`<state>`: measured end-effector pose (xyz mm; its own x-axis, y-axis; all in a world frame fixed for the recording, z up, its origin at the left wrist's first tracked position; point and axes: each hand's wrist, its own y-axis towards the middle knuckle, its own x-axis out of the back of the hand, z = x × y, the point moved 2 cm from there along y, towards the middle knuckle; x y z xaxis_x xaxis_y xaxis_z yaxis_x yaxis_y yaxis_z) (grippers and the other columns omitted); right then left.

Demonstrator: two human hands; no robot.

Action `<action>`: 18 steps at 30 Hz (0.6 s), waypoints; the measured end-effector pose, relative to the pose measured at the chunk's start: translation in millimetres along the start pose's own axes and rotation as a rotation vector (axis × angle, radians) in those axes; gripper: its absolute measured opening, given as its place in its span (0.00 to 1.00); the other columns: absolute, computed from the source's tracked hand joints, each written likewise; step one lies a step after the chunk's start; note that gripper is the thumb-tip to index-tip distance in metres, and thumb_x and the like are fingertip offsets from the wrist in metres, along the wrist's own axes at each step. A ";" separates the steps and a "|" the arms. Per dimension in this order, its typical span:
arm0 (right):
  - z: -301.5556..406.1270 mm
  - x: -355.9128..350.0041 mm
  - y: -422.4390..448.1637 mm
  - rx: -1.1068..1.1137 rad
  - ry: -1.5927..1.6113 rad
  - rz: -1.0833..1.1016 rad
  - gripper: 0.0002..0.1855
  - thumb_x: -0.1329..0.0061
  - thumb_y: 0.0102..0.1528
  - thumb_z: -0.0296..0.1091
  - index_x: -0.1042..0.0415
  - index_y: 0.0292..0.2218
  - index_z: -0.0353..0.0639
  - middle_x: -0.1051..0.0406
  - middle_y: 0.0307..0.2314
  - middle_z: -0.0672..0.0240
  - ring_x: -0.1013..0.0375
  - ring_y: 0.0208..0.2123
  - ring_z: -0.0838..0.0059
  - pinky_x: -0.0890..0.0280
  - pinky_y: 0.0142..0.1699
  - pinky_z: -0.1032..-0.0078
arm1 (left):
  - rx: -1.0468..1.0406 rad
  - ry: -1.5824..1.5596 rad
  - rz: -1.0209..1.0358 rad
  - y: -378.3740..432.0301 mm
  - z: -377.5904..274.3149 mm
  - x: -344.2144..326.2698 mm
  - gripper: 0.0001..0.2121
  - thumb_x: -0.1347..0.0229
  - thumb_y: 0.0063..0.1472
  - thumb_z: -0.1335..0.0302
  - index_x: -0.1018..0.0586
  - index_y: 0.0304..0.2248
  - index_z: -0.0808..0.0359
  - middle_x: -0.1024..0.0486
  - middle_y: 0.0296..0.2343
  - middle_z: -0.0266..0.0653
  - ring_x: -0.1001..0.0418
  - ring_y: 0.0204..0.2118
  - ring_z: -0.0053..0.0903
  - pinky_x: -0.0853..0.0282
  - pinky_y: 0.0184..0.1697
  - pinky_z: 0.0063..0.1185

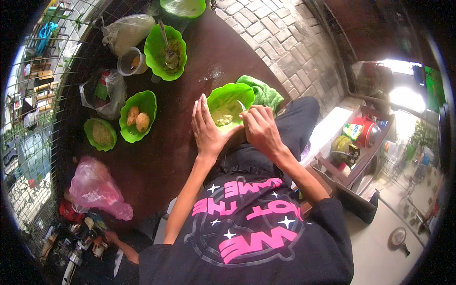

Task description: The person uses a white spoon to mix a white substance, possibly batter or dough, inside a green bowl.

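My left hand (208, 130) holds the left side of a tilted green scalloped bowl (228, 96) near the table's edge. My right hand (258, 124) grips a metal utensil (241, 105), likely a spoon, whose end reaches into the bowl. A pale yellowish, lumpy mash (223, 119) lies in the bowl's lower part, and a thinner smear coats its wall. Just behind the bowl lies a crumpled green towel (265, 93). Farther left, a green bowl (152, 123) holds brownish oval pieces (142, 122). Another green bowl (151, 46) contains a greenish-brown mixture and a metal spoon (171, 58).
A plastic cup (131, 61), clear plastic bags (131, 32), a small bowl of powder (101, 134) and a pink plastic bag (96, 185) stand left on the dark table (171, 164). A white-filled bowl (183, 7) is at the top. Another person's arm (123, 245) shows lower left.
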<state>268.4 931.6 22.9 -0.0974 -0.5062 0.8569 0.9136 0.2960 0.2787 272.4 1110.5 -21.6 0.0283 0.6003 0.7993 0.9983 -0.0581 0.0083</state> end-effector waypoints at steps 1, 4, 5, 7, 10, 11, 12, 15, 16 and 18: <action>1.6 1.7 0.8 -0.019 0.033 0.018 0.06 0.48 0.58 0.31 0.26 0.35 0.39 0.28 0.30 0.62 0.27 0.38 0.62 0.38 0.45 0.63 | 0.003 0.000 0.000 -0.3 0.7 -0.4 0.66 0.26 0.36 0.44 0.49 0.68 0.67 0.41 0.63 0.55 0.44 0.66 0.49 0.47 0.69 0.41; -2.5 10.0 5.4 -0.090 0.179 -0.022 0.05 0.48 0.58 0.31 0.27 0.33 0.39 0.28 0.29 0.61 0.27 0.37 0.62 0.38 0.45 0.63 | -0.007 -0.008 0.002 0.6 -3.4 3.1 0.65 0.26 0.37 0.45 0.49 0.68 0.67 0.41 0.62 0.55 0.43 0.66 0.49 0.47 0.69 0.41; -5.2 11.3 4.3 -0.098 0.110 0.014 0.05 0.48 0.59 0.30 0.26 0.33 0.39 0.27 0.29 0.61 0.27 0.37 0.62 0.38 0.45 0.63 | -0.010 -0.006 0.001 0.1 -3.6 3.2 0.65 0.26 0.37 0.45 0.49 0.68 0.67 0.41 0.62 0.55 0.43 0.66 0.49 0.47 0.69 0.41; -7.0 6.5 -0.2 -0.114 0.089 0.067 0.05 0.48 0.60 0.30 0.26 0.33 0.38 0.27 0.29 0.61 0.28 0.36 0.61 0.38 0.45 0.63 | -0.037 0.029 0.000 -1.3 -3.5 2.5 0.65 0.26 0.38 0.46 0.49 0.69 0.67 0.40 0.62 0.54 0.43 0.66 0.49 0.47 0.69 0.41; -0.8 -5.7 -0.4 -0.185 0.159 0.054 0.04 0.49 0.59 0.29 0.26 0.32 0.38 0.27 0.29 0.59 0.28 0.36 0.60 0.38 0.45 0.64 | -0.045 0.017 -0.004 0.5 -3.2 1.3 0.64 0.26 0.39 0.47 0.49 0.69 0.67 0.40 0.62 0.54 0.43 0.66 0.49 0.46 0.69 0.41; 0.9 -4.9 5.9 -0.253 0.186 0.002 0.07 0.50 0.60 0.28 0.25 0.32 0.35 0.26 0.28 0.54 0.27 0.35 0.55 0.36 0.44 0.62 | -0.049 0.019 -0.006 0.6 -2.9 1.3 0.64 0.26 0.39 0.47 0.49 0.69 0.67 0.40 0.62 0.54 0.43 0.66 0.49 0.46 0.69 0.41; -0.2 -7.3 9.2 -0.252 0.186 -0.003 0.07 0.50 0.60 0.28 0.25 0.32 0.35 0.26 0.28 0.54 0.27 0.35 0.55 0.36 0.44 0.62 | -0.049 0.022 0.001 0.6 -2.4 0.7 0.64 0.26 0.39 0.47 0.49 0.69 0.67 0.40 0.62 0.55 0.42 0.66 0.49 0.46 0.69 0.41; -8.5 -13.2 18.8 -0.741 0.562 0.045 0.10 0.51 0.62 0.29 0.23 0.32 0.30 0.25 0.27 0.45 0.25 0.33 0.45 0.34 0.43 0.55 | -0.058 0.032 0.007 1.4 -0.9 -0.2 0.64 0.26 0.39 0.46 0.49 0.69 0.67 0.39 0.62 0.56 0.42 0.65 0.49 0.45 0.68 0.42; -8.2 -12.1 19.4 -0.739 0.563 0.036 0.10 0.51 0.62 0.29 0.23 0.32 0.30 0.25 0.27 0.45 0.25 0.33 0.45 0.34 0.43 0.55 | -0.057 0.036 0.008 1.2 -0.5 -0.2 0.64 0.26 0.39 0.46 0.49 0.68 0.67 0.39 0.62 0.56 0.41 0.65 0.49 0.45 0.68 0.42; -6.9 -7.3 21.0 -0.535 0.388 -0.061 0.09 0.50 0.61 0.29 0.22 0.33 0.32 0.24 0.28 0.47 0.25 0.35 0.47 0.34 0.45 0.55 | -0.064 0.043 0.004 0.9 -2.0 1.1 0.65 0.27 0.39 0.44 0.49 0.68 0.68 0.39 0.62 0.56 0.41 0.65 0.50 0.44 0.67 0.42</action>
<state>291.0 935.9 19.4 -0.0968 -0.7939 0.6002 0.9908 -0.1342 -0.0178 273.2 1109.5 -19.5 0.0285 0.5652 0.8245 0.9928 -0.1123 0.0427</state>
